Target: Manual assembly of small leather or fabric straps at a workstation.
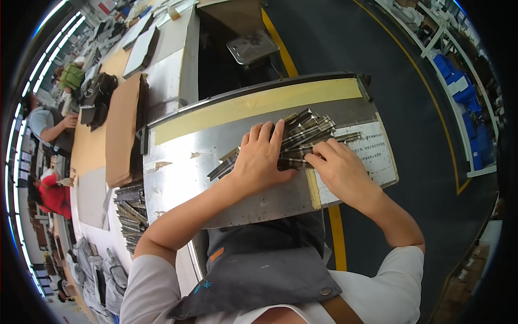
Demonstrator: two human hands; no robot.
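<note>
While the long tabletop [172,48] stretches off along the left with brown cardboard sheets [121,127] and other people seated at it, a tilted metal plate [183,167] sits in front of the person, a yellow tape band [253,105] running along its far edge and a white printed label [375,151] at its right end. A fan of narrow dark and pale strips [302,135] lies across the plate's middle, reaching toward that label. The left hand [259,159] presses flat on the strips, fingers spread. The right hand [340,170] touches the fan's near edge, fingers drawn together, pinching a strip end. Another strip pile [129,213] lies off the plate's left edge.
</note>
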